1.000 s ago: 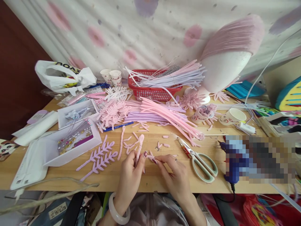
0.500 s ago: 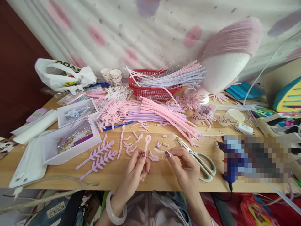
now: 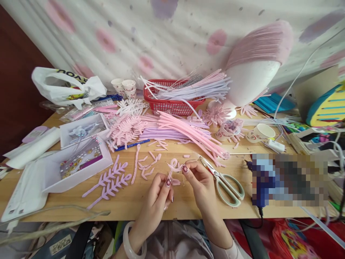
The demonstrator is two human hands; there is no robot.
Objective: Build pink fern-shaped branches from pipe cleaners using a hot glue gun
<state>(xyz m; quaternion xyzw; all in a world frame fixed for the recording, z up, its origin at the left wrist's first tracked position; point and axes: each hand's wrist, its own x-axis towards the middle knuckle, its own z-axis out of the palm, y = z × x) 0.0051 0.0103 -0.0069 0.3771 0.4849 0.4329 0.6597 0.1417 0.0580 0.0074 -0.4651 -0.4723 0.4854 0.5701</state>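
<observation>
Pinched in my left hand [image 3: 161,192] is a twisted pink pipe cleaner [image 3: 174,163] with a loop at its top. My right hand [image 3: 198,178] is closed at the fingertips on a short pink pipe cleaner piece [image 3: 179,168], which meets the twisted stem just below the loop. Whether the two are joined cannot be made out. Cut pink pieces [image 3: 145,169] lie on the wood left of my hands, beside a longer twisted pink stem [image 3: 136,163]. Two purple leafy sprigs [image 3: 113,185] rest farther left. Scissors [image 3: 228,185] lie right of my right hand.
Bundles of pink pipe cleaners [image 3: 188,131] lie across the table behind my hands, before a red basket [image 3: 174,106]. White boxes [image 3: 78,180] of beads stand left. Paper cups [image 3: 260,133], a white foam head [image 3: 252,79] and a blue glue gun [image 3: 262,181] are on the right.
My right hand has moved left, bringing the short pink piece against the twisted pipe cleaner in my left hand. The camera view has shifted slightly.
</observation>
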